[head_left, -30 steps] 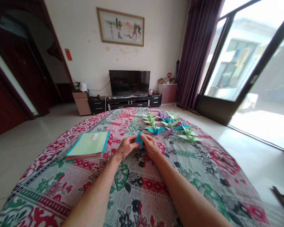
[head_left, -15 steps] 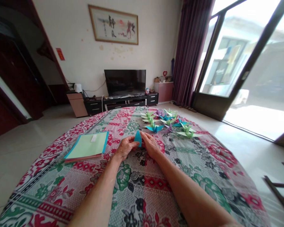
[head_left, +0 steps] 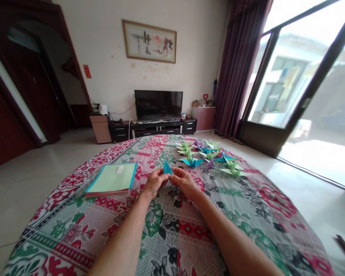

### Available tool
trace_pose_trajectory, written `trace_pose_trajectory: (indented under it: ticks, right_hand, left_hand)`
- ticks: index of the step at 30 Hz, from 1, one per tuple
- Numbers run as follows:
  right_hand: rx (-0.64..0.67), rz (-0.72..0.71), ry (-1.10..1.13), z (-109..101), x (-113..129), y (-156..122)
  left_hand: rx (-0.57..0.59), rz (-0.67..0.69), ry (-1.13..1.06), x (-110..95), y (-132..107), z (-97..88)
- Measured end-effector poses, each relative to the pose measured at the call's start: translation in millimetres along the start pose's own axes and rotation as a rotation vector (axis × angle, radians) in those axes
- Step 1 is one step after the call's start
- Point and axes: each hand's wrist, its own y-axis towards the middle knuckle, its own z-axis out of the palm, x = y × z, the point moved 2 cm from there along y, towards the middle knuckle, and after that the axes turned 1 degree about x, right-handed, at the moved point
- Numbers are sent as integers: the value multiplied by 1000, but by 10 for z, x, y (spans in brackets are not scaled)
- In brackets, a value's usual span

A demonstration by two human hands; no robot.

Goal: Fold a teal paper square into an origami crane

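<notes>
A small piece of folded blue paper (head_left: 167, 168), its pointed tip upward, is held between my two hands above the middle of the table. My left hand (head_left: 156, 180) pinches its lower left side, thumb in front. My right hand (head_left: 184, 180) grips the lower right edge between thumb and fingers. The fingers hide the paper's lower part. Just beyond my right hand sits a blue paper crane (head_left: 192, 163), the nearest of several folded cranes in blue, green and purple.
Left of my hands lies a stack of square paper (head_left: 110, 179), pale green on top, with a small white slip (head_left: 119, 170) on it. A patterned cloth (head_left: 112, 230) covers the round table. Beyond stand a television (head_left: 158, 105) and a low black cabinet (head_left: 148, 130).
My right hand's fingers have shifted from beside the blue paper's upper part to its lower right edge. The paper has turned slightly. The whole view has tilted and moved left.
</notes>
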Motion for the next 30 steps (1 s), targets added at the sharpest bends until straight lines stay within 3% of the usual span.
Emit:
trace_pose_trajectory:
  ticks: [7, 22, 26, 30]
  right_hand:
    - [37, 53, 37, -48, 18, 3]
    - [31, 33, 29, 5, 35, 2]
    - [-109, -92, -56, 4, -17, 38]
    - [-289, -312, -294, -34, -72, 69]
  left_hand:
    - [50, -19, 16, -25, -22, -11]
    - [-40, 75, 117, -14, 12, -49]
    - [-113, 48, 200, -58, 12, 10]
    - [-249, 132, 270, -110, 14, 44]
